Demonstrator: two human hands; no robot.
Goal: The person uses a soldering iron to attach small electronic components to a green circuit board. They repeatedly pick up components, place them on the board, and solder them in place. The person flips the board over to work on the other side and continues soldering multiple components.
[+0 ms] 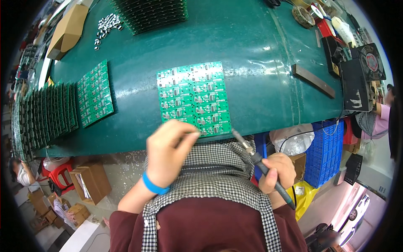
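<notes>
A green circuit board panel [194, 98] with rows of small components lies flat on the green table before me. My left hand [168, 143], a blue band at its wrist, is at the panel's near left edge. Its thumb and forefinger are pinched together, slightly blurred; whatever they hold is too small to name. In my right hand [278, 173] is a soldering iron [262, 166], held like a pen by its dark handle. The iron's metal end points up and left, close to the panel's near right corner.
Stacked circuit boards [48, 113] stand at the left beside a single panel [95, 93]. Another stack [149, 14] is at the back, near small black-and-white parts [108, 24]. A metal bar [314, 81] and a black fan unit [359, 80] are on the right.
</notes>
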